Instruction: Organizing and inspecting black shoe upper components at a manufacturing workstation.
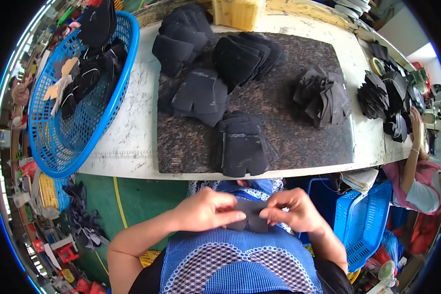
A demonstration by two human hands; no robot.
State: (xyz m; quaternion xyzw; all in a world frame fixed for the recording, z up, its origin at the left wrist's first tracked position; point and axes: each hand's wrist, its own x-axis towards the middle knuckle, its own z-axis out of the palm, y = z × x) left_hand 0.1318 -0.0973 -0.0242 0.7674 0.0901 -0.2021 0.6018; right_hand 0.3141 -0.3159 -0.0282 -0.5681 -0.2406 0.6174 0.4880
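Between my hands, just in front of my apron, is a small black cut fabric piece [252, 211] with a notch at its lower edge. My left hand [210, 209] pinches its left side between thumb and fingers. On the other side my right hand [294, 210] grips the right edge the same way. Straight ahead, at the table's near edge, lies a stack of notched black pieces [243, 147]. Behind it are another stack [201, 98], a fanned pile [245, 56] and a further pile [181, 36] at the back left.
A dark speckled board [299, 152] covers part of the white table [127, 132]. Crumpled grey pieces [323, 98] sit on its right. A blue basket [122, 98] with dark pieces leans at left; a blue crate [362, 220] stands below right. At far right another person's arm [412, 152] reaches up.
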